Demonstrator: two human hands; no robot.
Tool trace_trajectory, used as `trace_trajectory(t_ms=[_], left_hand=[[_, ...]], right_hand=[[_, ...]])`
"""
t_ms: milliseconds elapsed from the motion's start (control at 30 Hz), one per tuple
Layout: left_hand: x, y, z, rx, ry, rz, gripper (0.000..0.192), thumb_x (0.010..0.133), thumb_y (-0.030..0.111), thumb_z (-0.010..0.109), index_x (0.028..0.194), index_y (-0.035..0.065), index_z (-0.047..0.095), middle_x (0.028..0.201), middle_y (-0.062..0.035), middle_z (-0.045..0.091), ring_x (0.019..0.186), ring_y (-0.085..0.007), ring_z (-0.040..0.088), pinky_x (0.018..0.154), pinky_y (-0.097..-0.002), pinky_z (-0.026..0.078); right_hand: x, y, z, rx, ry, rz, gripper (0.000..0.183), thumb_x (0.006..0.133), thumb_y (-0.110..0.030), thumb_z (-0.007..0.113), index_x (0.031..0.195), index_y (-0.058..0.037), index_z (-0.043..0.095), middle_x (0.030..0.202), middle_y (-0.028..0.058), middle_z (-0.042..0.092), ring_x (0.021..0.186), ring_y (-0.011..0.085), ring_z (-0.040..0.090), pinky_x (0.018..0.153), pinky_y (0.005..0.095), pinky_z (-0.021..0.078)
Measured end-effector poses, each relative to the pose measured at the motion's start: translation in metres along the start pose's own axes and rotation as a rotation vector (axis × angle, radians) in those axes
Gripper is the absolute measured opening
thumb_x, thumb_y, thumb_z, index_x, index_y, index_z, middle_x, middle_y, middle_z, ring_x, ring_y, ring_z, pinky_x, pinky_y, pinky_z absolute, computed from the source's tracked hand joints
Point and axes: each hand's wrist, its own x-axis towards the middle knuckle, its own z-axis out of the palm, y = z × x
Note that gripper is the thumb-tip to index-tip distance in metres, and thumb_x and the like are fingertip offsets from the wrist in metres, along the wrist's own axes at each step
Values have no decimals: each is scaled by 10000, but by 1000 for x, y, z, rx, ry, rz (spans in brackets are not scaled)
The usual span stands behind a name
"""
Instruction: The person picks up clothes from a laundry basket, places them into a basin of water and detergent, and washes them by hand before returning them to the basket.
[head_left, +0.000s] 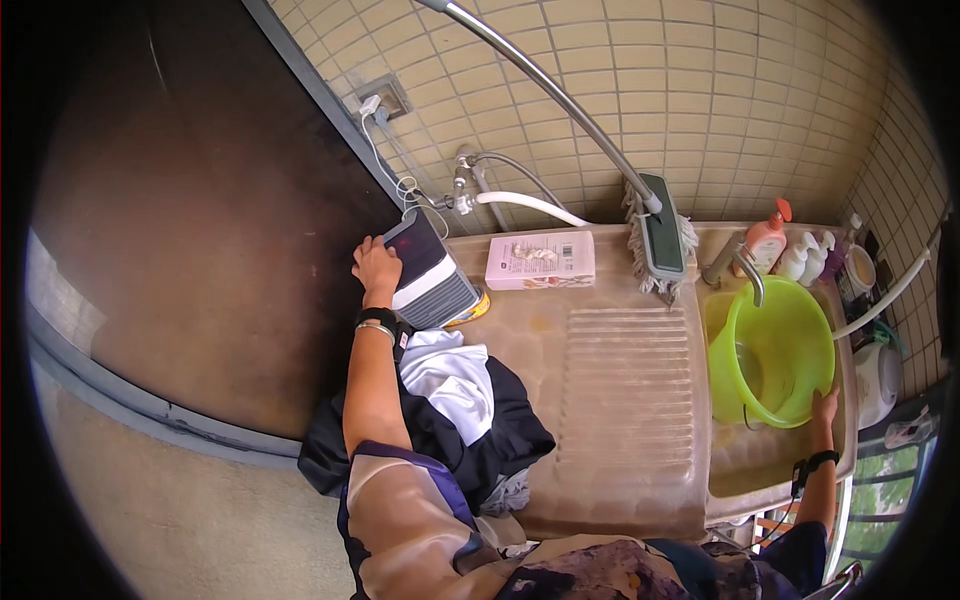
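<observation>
My left hand (377, 264) rests on the upper left corner of a small black-and-white appliance (435, 274) with a slatted front; how its fingers bear on it is partly unclear. My right hand (824, 409) holds the rim of a lime-green plastic bucket (795, 337), which stands tilted in the sink basin under a metal faucet (750, 277). A white cloth (454, 379) and a black garment (517, 412) lie heaped beside my left forearm, on the left end of the washboard counter (630, 390).
A pink box (540, 259) lies at the counter's back. A flat mop (660, 232) leans there, its metal pole slanting up left. Behind the basin stand an orange-capped pump bottle (765, 244) and several white ones. A dark door (225, 225) borders the left side.
</observation>
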Motion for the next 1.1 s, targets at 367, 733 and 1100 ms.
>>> trace_trajectory(t_ms=[367,733,1100], left_hand=[[15,12,-2,117,-25,292,379,908,365,476,1234,178,516,1174,-93,584,1127,-279,522,898,-509,395],[21,-47,23,-274,60,73,731,813,451,620,1341,-2,396,1293,-246,486,1200,-364,470,1012,-412,361],[-25,-37,25,-1580,-544,-485,589,772,463,646,1237,120,531,1221,-135,561,1072,-385,543,825,-652,396]], right_hand=[[-61,-101,-48,-187,212,-97,512,802,-156,636,1277,-99,454,1299,150,473,1201,331,444,970,414,407],[-91,-196,-51,96,252,-475,279,735,-14,619,1005,-84,614,1112,131,573,1047,329,541,887,393,450],[-50,-330,-13,303,29,-592,410,799,-113,620,1188,-53,504,1156,192,534,1054,380,525,887,425,441]])
